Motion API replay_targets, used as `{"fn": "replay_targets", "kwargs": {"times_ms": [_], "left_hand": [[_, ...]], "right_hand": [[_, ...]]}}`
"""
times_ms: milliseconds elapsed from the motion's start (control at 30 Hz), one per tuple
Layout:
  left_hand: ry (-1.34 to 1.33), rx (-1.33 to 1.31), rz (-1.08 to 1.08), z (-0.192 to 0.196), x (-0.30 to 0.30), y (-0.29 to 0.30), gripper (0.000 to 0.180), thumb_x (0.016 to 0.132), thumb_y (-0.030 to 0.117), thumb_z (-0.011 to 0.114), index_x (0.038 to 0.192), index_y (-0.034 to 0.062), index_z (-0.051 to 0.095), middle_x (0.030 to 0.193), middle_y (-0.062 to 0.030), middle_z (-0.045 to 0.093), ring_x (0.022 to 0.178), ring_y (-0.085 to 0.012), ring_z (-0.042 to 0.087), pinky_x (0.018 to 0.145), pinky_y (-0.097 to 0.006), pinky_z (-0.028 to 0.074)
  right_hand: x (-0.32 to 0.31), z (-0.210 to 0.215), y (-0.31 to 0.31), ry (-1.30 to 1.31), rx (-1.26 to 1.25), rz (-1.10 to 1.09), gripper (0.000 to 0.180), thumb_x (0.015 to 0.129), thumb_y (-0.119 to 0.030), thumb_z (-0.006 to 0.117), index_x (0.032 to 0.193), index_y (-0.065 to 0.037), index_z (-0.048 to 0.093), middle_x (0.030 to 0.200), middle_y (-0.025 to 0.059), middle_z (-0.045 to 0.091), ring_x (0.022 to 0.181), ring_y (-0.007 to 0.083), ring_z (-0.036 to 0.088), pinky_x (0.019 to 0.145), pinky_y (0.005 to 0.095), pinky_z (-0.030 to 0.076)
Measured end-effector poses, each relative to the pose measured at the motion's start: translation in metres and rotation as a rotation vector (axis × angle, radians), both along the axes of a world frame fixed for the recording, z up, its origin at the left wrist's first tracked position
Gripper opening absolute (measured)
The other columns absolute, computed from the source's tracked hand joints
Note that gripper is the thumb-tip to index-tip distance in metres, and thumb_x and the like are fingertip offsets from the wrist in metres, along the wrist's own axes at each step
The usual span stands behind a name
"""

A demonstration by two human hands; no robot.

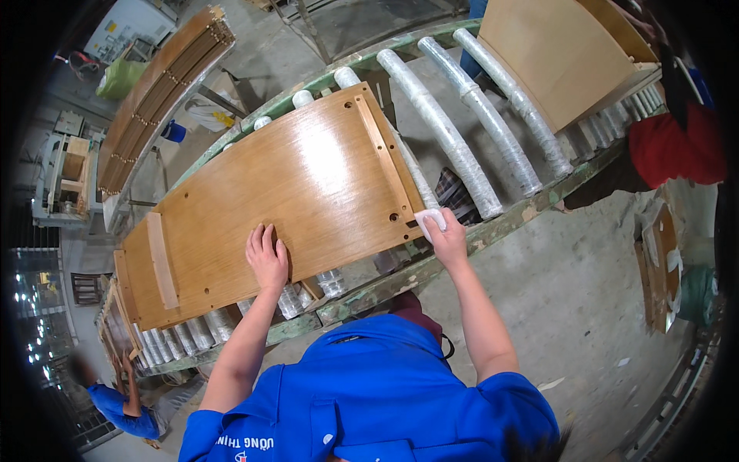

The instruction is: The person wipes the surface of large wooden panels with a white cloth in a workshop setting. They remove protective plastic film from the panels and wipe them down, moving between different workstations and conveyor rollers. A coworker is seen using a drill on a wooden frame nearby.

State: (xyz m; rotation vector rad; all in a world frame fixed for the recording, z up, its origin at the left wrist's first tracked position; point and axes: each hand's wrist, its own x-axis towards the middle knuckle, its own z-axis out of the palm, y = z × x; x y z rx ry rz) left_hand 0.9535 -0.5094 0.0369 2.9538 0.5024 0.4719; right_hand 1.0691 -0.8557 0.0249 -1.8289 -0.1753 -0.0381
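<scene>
A wide varnished wood panel (pixel 239 200) lies across the rollers in front of me, with drilled holes along its edges. Near its right end a wooden strip (pixel 385 150) is fixed, and a paler strip (pixel 162 258) crosses it toward the left. My left hand (pixel 267 258) rests on the panel's near edge, fingers spread and holding nothing. At the panel's near right corner, my right hand (pixel 448 237) grips a white folded pad (pixel 431 221), which touches the corner; whether it is cloth or foam I cannot tell.
The roller conveyor (pixel 493 231) has a worn green frame and plastic-wrapped rollers (pixel 443 127). A wooden cabinet box (pixel 550 58) stands on it at far right, near a person in red (pixel 681 146). Stacked panels (pixel 158 108) stand at far left. Another person in blue (pixel 123 404) works at lower left.
</scene>
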Motion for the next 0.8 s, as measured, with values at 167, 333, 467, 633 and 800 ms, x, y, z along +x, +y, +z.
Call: {"fn": "replay_targets", "kwargs": {"times_ms": [167, 333, 467, 633, 800], "left_hand": [[0.012, 0.007, 0.037, 0.001, -0.003, 0.003, 0.038, 0.084, 0.018, 0.054, 0.121, 0.0086, 0.051, 0.129, -0.0121, 0.044, 0.123, -0.0317, 0.036, 0.104, -0.045, 0.027], [-0.022, -0.016, 0.045, 0.004, 0.001, 0.001, 0.038, 0.081, 0.018, 0.055, 0.118, 0.0084, 0.052, 0.128, -0.0115, 0.045, 0.122, -0.0322, 0.037, 0.103, -0.046, 0.028], [0.025, -0.026, 0.085, 0.009, -0.002, 0.003, 0.038, 0.08, 0.018, 0.056, 0.117, 0.0099, 0.053, 0.127, -0.0101, 0.046, 0.122, -0.0319, 0.037, 0.103, -0.045, 0.029], [-0.006, -0.055, 0.077, 0.01, 0.007, 0.001, 0.038, 0.079, 0.017, 0.057, 0.117, 0.0114, 0.054, 0.127, -0.0092, 0.047, 0.122, -0.0311, 0.038, 0.102, -0.044, 0.03], [0.003, -0.057, 0.122, 0.007, -0.003, 0.007, 0.039, 0.078, 0.018, 0.059, 0.116, 0.012, 0.055, 0.126, -0.0082, 0.047, 0.122, -0.0299, 0.038, 0.103, -0.045, 0.03]], "right_hand": [[0.034, 0.011, -0.018, 0.832, 1.091, 0.229, 0.036, 0.09, -0.04, 0.052, 0.103, -0.007, 0.054, 0.069, 0.0037, 0.055, 0.047, 0.0104, 0.045, 0.042, 0.0233, 0.033], [0.124, 0.019, 0.018, 0.801, 1.214, 0.294, 0.035, 0.093, -0.039, 0.047, 0.101, -0.005, 0.052, 0.076, 0.0065, 0.056, 0.051, 0.0104, 0.046, 0.042, 0.0224, 0.033], [0.196, 0.026, 0.079, 0.477, 0.615, 0.136, 0.026, 0.089, -0.028, 0.058, 0.102, -0.006, 0.054, 0.073, 0.006, 0.059, 0.055, 0.0095, 0.052, 0.043, 0.0229, 0.038], [0.27, 0.011, 0.116, -0.02, 0.071, 0.024, 0.036, 0.082, -0.028, 0.065, 0.102, 0.002, 0.06, 0.084, 0.012, 0.066, 0.074, 0.0204, 0.064, 0.065, 0.0318, 0.05], [0.282, 0.001, 0.149, -0.174, -0.208, 0.082, 0.04, 0.079, -0.035, 0.066, 0.102, -0.002, 0.063, 0.089, 0.018, 0.067, 0.083, 0.029, 0.065, 0.073, 0.037, 0.049]]}}
